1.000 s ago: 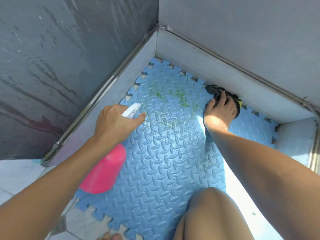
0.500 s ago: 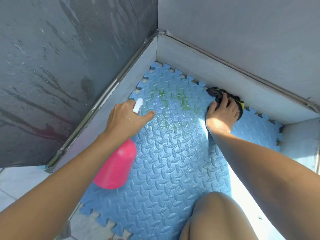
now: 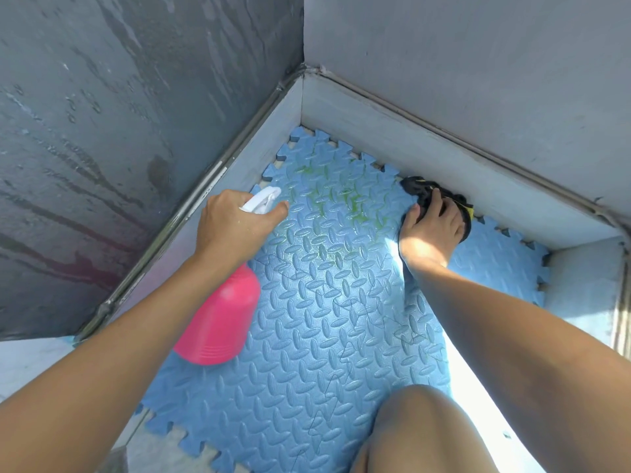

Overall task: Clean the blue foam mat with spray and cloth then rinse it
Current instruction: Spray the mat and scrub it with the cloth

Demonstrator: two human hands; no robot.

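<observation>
Grey walls [image 3: 444, 63] meet in a corner above everything, the one on the left streaked with wet marks. Against the foot of that corner lies the blue foam mat [image 3: 324, 319], its jigsaw edge tucked along the pale baseboard [image 3: 409, 145] on two sides and its embossed surface running back toward a bare knee [image 3: 420, 435] at the edge nearest the camera. Green staining [image 3: 341, 199] spreads over the part of the mat closest to the corner.

Over the mat's left edge the left hand [image 3: 232, 227] is wrapped tight around the neck of a pink spray bottle [image 3: 218, 322], forefinger stretched forward under the white nozzle [image 3: 261, 198], which points at the green patch. The bottle's body hangs tilted below the wrist, above the mat.

On the mat's far side, right against the baseboard, the right hand [image 3: 430, 233] presses flat, fingers spread, on a dark cloth [image 3: 423, 192] with a bit of yellow at its edge. The cloth lies bunched on the mat just right of the stain.
</observation>
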